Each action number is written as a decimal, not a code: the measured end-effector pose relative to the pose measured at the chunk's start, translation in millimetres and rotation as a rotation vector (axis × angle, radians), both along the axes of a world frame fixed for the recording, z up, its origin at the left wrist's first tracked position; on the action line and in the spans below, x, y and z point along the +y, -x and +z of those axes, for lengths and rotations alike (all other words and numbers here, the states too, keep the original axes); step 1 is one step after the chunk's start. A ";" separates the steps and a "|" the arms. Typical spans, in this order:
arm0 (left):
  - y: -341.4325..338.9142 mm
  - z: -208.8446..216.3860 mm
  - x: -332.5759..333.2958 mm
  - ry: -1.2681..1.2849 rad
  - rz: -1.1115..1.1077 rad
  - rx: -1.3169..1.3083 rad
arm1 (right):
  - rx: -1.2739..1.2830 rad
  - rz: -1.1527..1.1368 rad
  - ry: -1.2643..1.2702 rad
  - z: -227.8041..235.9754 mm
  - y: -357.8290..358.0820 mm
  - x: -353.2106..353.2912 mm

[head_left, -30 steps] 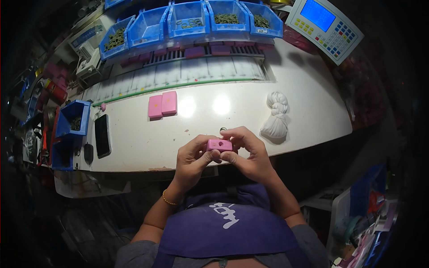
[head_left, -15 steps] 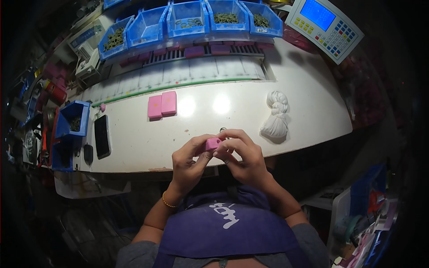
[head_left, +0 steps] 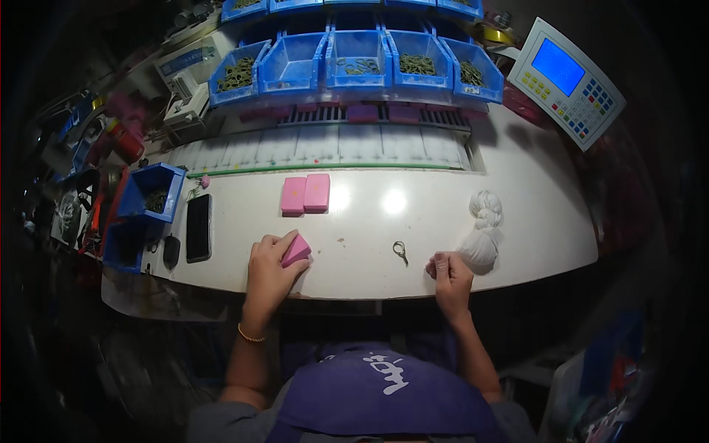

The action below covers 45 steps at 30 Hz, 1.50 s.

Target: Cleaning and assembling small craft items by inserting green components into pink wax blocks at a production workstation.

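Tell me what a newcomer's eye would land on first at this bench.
The pink block in the left hand at the white table's near edge, with two more pink blocks lying side by side behind it. Next, the row of blue bins along the back and the lit control panel at far right.

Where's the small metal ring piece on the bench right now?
In the head view the small metal ring piece lies loose on the white bench, near its front edge, right of centre, just left of the right hand.
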<state>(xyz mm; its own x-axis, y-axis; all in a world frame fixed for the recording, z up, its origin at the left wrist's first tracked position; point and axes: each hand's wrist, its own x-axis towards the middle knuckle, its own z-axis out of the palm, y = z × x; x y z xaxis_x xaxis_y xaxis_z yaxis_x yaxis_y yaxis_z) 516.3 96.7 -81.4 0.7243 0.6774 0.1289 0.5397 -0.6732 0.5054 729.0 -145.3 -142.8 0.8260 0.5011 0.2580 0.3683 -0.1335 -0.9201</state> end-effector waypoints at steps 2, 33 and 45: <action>-10.2 2.7 15.4 0.023 0.010 -0.037 | -0.174 -0.006 0.049 -0.9 -0.5 3.1; -59.4 -13.0 -98.9 1.070 -0.167 -0.673 | -0.300 -0.028 -0.066 45.5 65.3 36.9; -49.4 -7.2 -101.8 1.163 -0.025 -0.818 | -0.591 0.098 -0.042 60.3 67.5 31.3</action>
<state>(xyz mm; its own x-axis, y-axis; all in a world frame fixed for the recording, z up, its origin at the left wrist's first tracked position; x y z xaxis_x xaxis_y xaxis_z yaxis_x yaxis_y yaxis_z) 565.7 -5.1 -88.6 0.7313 0.6743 -0.1024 -0.1748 0.3305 0.9275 661.5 -114.1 -82.5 0.4868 0.5476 0.6805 0.8280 -0.0412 -0.5592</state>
